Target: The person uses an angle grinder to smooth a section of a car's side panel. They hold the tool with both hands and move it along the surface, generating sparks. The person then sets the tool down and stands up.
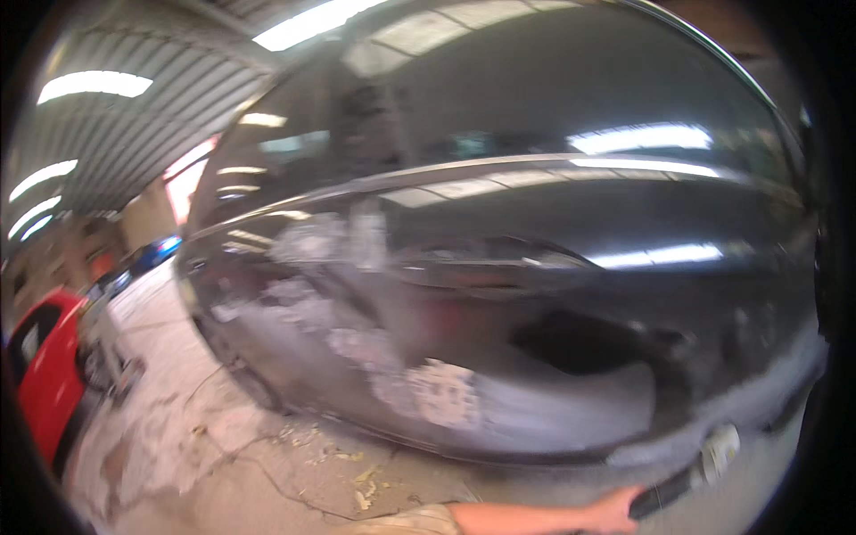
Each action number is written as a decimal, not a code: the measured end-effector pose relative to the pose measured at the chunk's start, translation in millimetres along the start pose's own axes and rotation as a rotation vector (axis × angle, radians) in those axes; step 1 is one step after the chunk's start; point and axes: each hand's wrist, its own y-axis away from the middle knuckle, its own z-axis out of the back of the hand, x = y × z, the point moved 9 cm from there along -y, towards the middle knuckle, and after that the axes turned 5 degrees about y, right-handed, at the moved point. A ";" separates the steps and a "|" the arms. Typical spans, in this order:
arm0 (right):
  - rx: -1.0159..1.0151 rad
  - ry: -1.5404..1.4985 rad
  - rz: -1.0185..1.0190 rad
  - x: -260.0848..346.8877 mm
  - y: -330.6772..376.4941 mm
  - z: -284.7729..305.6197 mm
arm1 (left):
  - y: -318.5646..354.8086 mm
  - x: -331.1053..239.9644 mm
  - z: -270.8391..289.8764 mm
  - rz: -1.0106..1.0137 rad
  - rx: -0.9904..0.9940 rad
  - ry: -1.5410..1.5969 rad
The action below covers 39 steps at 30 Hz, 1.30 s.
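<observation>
near five o'clock, the right hand [613, 511] grips one tool [670, 496] (can't tell about the left hand); one dark car [535, 259] in the middle, one red car [52, 367] near nine.

The black car side [481, 214] is glossy above, dull matt below; its beige patch [444, 394] looks rough, the ribbed roof [169, 116] metal.

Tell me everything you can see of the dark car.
The dark car fills most of the view, side-on. Its window and upper door look glossy, streaked with reflected light, with a metal-looking trim strip below the glass. Lower down, it is duller, with grey patches and a pale beige one. A handheld tool is by its bottom edge; contact is unclear.
</observation>
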 end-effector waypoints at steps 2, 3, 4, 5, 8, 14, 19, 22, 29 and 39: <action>-0.032 0.075 0.053 -3.0 -40.4 20.7 | -4.3 4.2 -23.8 0.057 0.128 0.143; 0.026 0.104 0.060 -1.8 -53.9 8.7 | -1.4 1.5 -20.5 0.114 0.114 0.074; 0.131 0.135 0.036 -10.3 -42.0 0.6 | 0.0 -30.6 -13.1 0.294 0.298 0.208; 0.504 0.122 -0.071 8.7 118.1 -73.1 | 16.3 -10.9 19.4 0.402 0.163 0.012; 1.262 0.051 -0.278 10.3 291.4 -101.1 | 17.7 -9.8 16.6 0.345 0.124 0.303; 1.503 -0.256 -0.349 64.9 415.5 -62.8 | 27.7 1.8 1.2 0.310 0.125 0.350; 1.253 -0.214 -0.363 66.1 428.5 -73.4 | 38.3 6.5 1.9 0.375 0.125 0.235; 1.164 -0.275 -0.388 66.6 427.4 -83.3 | 30.0 2.0 8.8 0.303 0.086 0.048; 1.226 -0.637 -0.444 69.8 412.4 -85.0 | 14.1 -36.0 18.7 -0.095 -0.023 -0.361; 1.615 -0.641 -0.071 104.7 395.6 -44.8 | 40.6 -73.7 -5.5 -0.458 0.034 -0.460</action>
